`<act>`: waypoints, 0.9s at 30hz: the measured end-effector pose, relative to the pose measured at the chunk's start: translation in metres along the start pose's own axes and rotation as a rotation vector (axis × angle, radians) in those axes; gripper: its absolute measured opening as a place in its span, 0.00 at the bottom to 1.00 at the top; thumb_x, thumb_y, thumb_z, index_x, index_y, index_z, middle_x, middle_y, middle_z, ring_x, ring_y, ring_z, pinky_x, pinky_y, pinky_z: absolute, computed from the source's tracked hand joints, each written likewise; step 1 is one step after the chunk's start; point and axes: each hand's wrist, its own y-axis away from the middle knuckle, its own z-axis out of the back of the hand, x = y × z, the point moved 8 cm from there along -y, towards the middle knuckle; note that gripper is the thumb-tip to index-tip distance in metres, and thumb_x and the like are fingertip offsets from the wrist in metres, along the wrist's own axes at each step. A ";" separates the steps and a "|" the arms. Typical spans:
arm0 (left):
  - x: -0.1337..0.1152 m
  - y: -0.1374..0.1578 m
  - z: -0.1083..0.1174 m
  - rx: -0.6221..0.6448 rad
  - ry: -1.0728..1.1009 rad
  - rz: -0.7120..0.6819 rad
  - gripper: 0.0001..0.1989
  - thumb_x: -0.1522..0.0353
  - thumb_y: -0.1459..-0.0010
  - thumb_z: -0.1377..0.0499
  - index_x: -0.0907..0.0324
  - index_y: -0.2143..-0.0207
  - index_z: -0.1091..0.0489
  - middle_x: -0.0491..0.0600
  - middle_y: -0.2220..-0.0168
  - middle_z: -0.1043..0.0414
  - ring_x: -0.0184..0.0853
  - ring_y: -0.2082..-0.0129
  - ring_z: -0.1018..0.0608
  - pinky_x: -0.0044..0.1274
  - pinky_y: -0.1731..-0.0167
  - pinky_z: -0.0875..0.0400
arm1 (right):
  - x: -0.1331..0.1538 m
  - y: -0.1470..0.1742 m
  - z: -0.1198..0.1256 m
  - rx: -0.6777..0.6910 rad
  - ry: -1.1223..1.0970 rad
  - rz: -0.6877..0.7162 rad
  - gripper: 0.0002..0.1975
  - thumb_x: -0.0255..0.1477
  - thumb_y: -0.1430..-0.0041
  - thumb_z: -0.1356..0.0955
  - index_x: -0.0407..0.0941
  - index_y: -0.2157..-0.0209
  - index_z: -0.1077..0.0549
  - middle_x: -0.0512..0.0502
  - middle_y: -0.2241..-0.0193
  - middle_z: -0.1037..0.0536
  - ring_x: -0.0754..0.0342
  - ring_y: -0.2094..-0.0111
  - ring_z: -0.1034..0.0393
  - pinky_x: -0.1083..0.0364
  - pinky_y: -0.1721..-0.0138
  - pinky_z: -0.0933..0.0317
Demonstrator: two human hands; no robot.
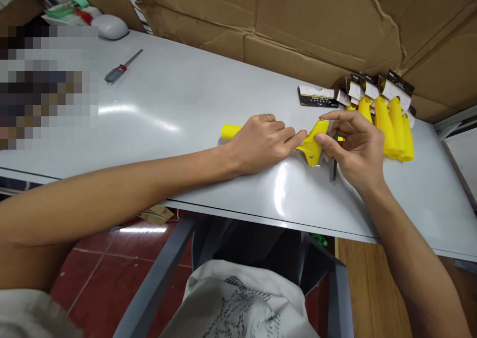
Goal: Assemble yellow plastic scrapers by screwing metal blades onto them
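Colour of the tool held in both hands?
Mainly yellow: the tool shows between the left hand and right hand, best in the head view.

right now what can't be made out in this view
Yellow piece: head view, middle covered by the left hand.
Dark rod: head view, upper end behind the right hand.
Print on the black-and-white card: head view, too small.
Far left: head view, coarsely pixelated.

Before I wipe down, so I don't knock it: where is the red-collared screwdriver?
In the head view, the screwdriver lies at upper left on the table, just below the white rounded object.
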 end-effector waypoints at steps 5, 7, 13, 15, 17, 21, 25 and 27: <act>0.001 0.000 -0.002 0.031 0.036 0.021 0.16 0.67 0.17 0.48 0.58 0.44 0.20 0.50 0.67 0.19 0.39 0.67 0.18 0.29 0.63 0.30 | -0.008 -0.005 0.001 0.059 -0.060 -0.015 0.22 0.45 0.39 0.16 0.52 0.49 0.15 0.49 0.67 0.24 0.56 0.72 0.33 0.57 0.81 0.34; 0.001 0.000 -0.003 0.042 0.052 0.037 0.16 0.66 0.17 0.48 0.58 0.43 0.20 0.51 0.67 0.19 0.39 0.65 0.17 0.30 0.61 0.29 | -0.009 -0.006 0.001 0.064 -0.071 -0.022 0.20 0.42 0.40 0.15 0.52 0.50 0.15 0.49 0.67 0.24 0.56 0.72 0.33 0.57 0.81 0.35; -0.009 -0.001 0.002 0.074 0.041 -0.001 0.22 0.73 0.18 0.52 0.57 0.34 0.24 0.50 0.63 0.18 0.38 0.66 0.17 0.29 0.62 0.28 | -0.005 -0.004 0.001 -0.022 -0.006 -0.052 0.18 0.38 0.42 0.15 0.51 0.53 0.16 0.50 0.69 0.27 0.57 0.74 0.37 0.55 0.83 0.44; -0.010 -0.002 0.002 0.097 0.028 -0.010 0.26 0.75 0.18 0.55 0.56 0.29 0.28 0.51 0.59 0.17 0.38 0.64 0.17 0.29 0.63 0.28 | -0.008 -0.004 0.002 -0.037 -0.011 -0.086 0.21 0.44 0.40 0.16 0.52 0.51 0.17 0.49 0.67 0.24 0.56 0.76 0.35 0.54 0.83 0.42; -0.004 -0.002 0.002 0.105 0.045 0.028 0.28 0.75 0.18 0.55 0.55 0.24 0.32 0.53 0.53 0.17 0.40 0.60 0.16 0.28 0.62 0.28 | -0.011 -0.004 0.011 -0.083 0.013 -0.104 0.22 0.49 0.34 0.20 0.53 0.46 0.18 0.48 0.65 0.19 0.54 0.75 0.31 0.52 0.80 0.38; 0.020 -0.002 -0.001 0.078 0.106 0.191 0.27 0.71 0.20 0.50 0.56 0.23 0.34 0.57 0.46 0.19 0.45 0.50 0.16 0.30 0.58 0.26 | -0.012 -0.007 0.030 -0.148 0.382 0.028 0.16 0.45 0.22 0.29 0.51 0.45 0.16 0.42 0.59 0.13 0.46 0.65 0.22 0.44 0.62 0.28; 0.036 -0.001 -0.005 0.058 0.127 0.298 0.28 0.68 0.22 0.46 0.57 0.23 0.33 0.58 0.47 0.21 0.48 0.48 0.17 0.31 0.56 0.25 | -0.017 -0.007 0.009 0.078 0.795 0.220 0.11 0.34 0.25 0.28 0.48 0.52 0.12 0.36 0.54 0.13 0.34 0.48 0.23 0.35 0.45 0.28; 0.038 0.000 -0.007 0.064 0.134 0.318 0.28 0.69 0.22 0.46 0.57 0.23 0.33 0.58 0.47 0.21 0.48 0.49 0.17 0.32 0.55 0.25 | -0.024 -0.006 -0.001 0.158 0.881 0.221 0.12 0.33 0.25 0.28 0.48 0.53 0.10 0.35 0.59 0.15 0.32 0.46 0.25 0.35 0.47 0.29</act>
